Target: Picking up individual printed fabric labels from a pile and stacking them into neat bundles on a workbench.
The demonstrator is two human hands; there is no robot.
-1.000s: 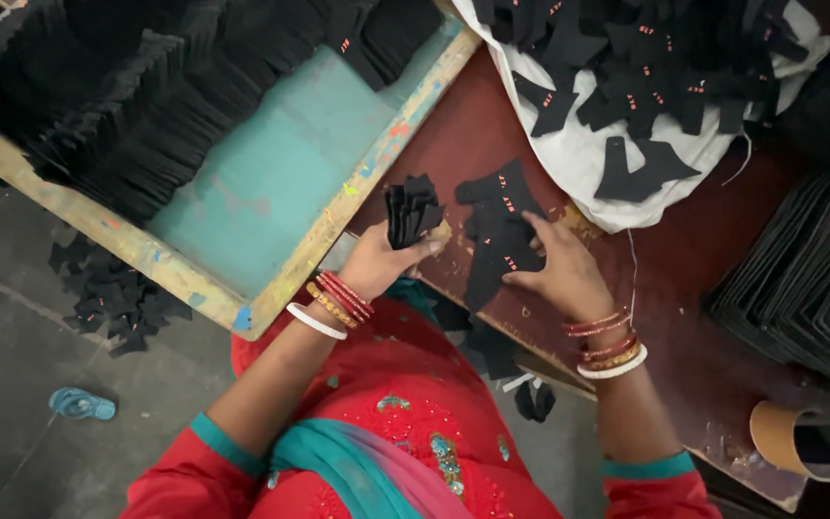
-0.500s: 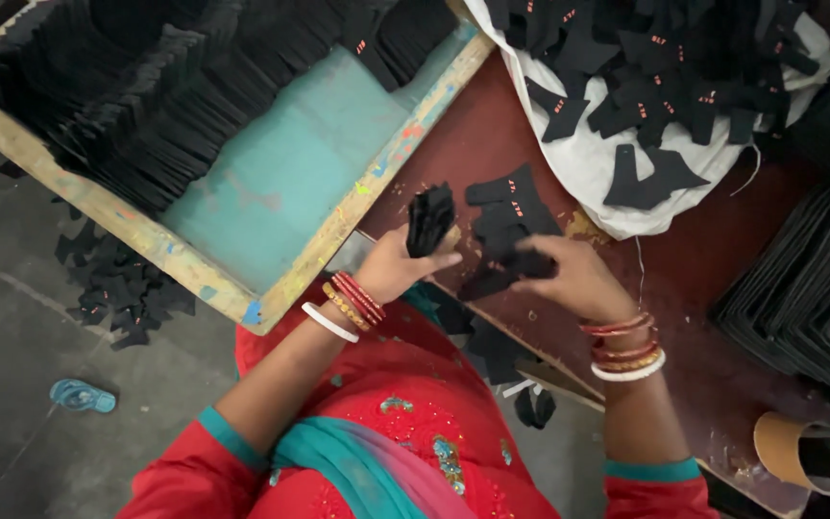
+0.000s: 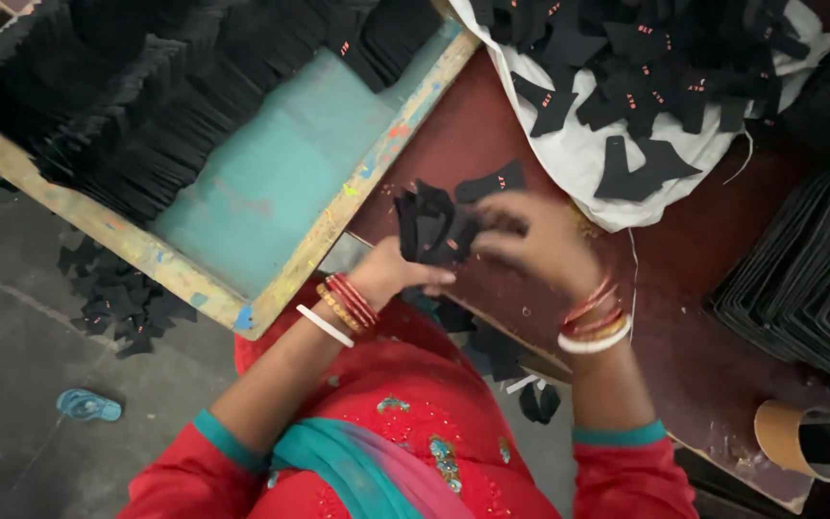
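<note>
Starting at the left, we have loose black scraps (image 3: pixel 117 298) on the grey floor and a small blue sandal (image 3: pixel 88 406) lying below them. Moving in, we meet the wooden tray (image 3: pixel 175 274) with its teal bottom, packed along its far side with rows of black cut pieces (image 3: pixel 146 106) standing on edge. Now to the middle, where our left hand (image 3: pixel 391 277) comes up past the tray corner, bangles at the wrist, fingers closed around the foot of a small stack (image 3: pixel 429 226) of black pieces. The stack stands nearly upright over the red-brown table (image 3: pixel 684 298), its long axis running up and away from the palm, so the free top end points toward the tray side and the far edge. Just right of it, touching, our right hand (image 3: pixel 540 240) curls over the stack's upper right side, fingers bent and pinching at the pieces; the blur keeps us from seeing how many it has. One piece (image 3: pixel 492 181) pokes out above the fingers. So both hands sit on the stack, left below, right beside and slightly above. Further right, a white sack (image 3: pixel 578 154) lies open with a loose heap of marked black pieces (image 3: pixel 646 77), well apart from the hands. At the far right, more dark stacks (image 3: pixel 809 279) and a tape roll (image 3: pixel 790 437).
</note>
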